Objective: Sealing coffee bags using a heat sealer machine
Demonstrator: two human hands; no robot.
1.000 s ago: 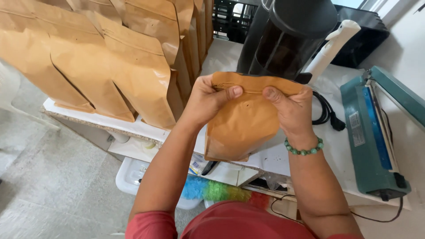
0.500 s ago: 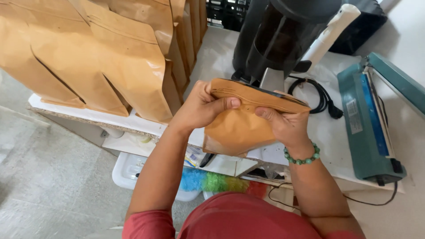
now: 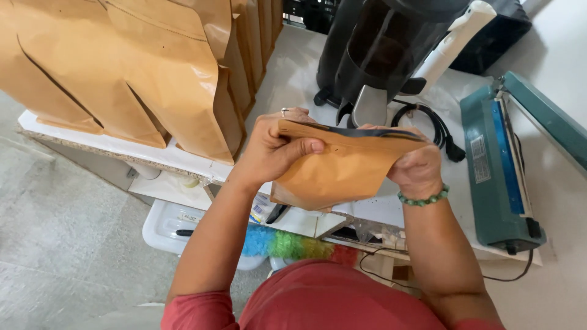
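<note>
Brown paper pouch (image 3: 342, 174) pinched open by both hands' fingers (image 3: 299, 146).

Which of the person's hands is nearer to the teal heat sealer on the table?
Right. The right hand grips the brown pouch at its end beside the teal heat sealer; the left hand holds the pouch's far end, farther away.

Forward passage is blocked by the black machine (image 3: 391, 55) and its metal spout (image 3: 369, 105). The stacked brown bags (image 3: 153, 73) close the left side; the green sealer (image 3: 498, 177) and black cable (image 3: 428, 125) obstruct the right. Bare surface (image 3: 293, 79) remains open between bags and machine.
</note>
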